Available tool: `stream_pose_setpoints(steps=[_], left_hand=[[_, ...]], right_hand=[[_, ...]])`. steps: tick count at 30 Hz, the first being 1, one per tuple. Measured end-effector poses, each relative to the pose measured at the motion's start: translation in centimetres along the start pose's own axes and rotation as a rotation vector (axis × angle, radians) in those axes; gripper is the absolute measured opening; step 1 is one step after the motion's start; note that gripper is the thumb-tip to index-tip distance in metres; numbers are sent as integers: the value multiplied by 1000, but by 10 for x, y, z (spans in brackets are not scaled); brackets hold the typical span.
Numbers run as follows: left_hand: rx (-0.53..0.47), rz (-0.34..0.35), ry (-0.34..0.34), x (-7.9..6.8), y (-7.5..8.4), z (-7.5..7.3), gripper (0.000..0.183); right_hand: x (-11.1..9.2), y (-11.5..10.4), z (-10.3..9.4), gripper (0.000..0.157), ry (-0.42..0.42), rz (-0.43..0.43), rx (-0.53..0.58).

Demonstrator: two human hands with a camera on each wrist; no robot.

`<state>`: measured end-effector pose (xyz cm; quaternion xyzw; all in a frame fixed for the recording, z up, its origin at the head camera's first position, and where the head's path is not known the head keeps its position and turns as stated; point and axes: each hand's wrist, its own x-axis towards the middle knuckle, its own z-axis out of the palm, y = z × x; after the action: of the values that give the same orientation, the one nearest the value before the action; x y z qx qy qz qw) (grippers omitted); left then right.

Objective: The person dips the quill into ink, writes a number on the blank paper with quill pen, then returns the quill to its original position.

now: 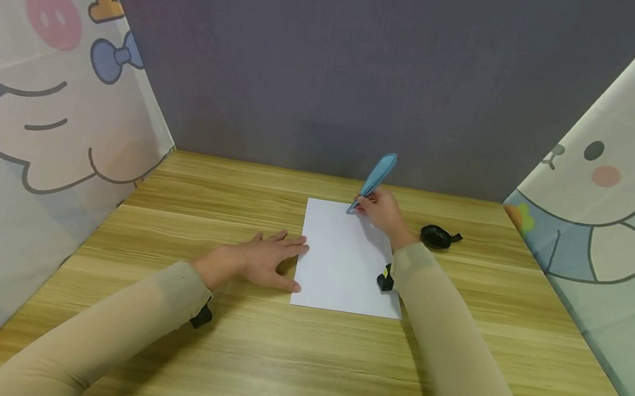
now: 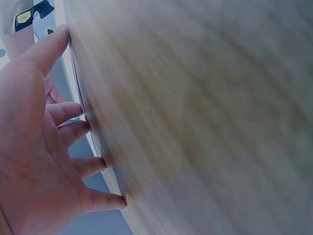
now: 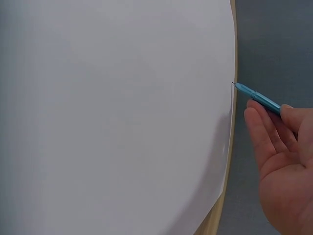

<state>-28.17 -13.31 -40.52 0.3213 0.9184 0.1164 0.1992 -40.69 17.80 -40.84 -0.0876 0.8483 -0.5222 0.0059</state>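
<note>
A blank white sheet of paper lies on the wooden table. Near its far edge my right hand pinches a light blue pen whose upper end is broad and feather-shaped. In the right wrist view, thumb and fingers hold the pen's barrel, its thin tip at the paper's edge; whether it touches cannot be told. My left hand rests flat with spread fingers, the fingertips on the sheet's left edge. The left wrist view shows that palm from the side, fingertips down.
To the right of the sheet lies a black oval object with a short strap. A dark grey panel rises behind the table. Cloths with cartoon animals hang at left and right. A small black device sits under each wrist.
</note>
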Motion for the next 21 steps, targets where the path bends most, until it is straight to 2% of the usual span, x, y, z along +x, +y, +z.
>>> stream_pose_setpoints(steps=[21], left_hand=[[-9,5,-3,1,-2,0,98]], right_hand=[[-2,-3,8,25,-28,-38,-74]])
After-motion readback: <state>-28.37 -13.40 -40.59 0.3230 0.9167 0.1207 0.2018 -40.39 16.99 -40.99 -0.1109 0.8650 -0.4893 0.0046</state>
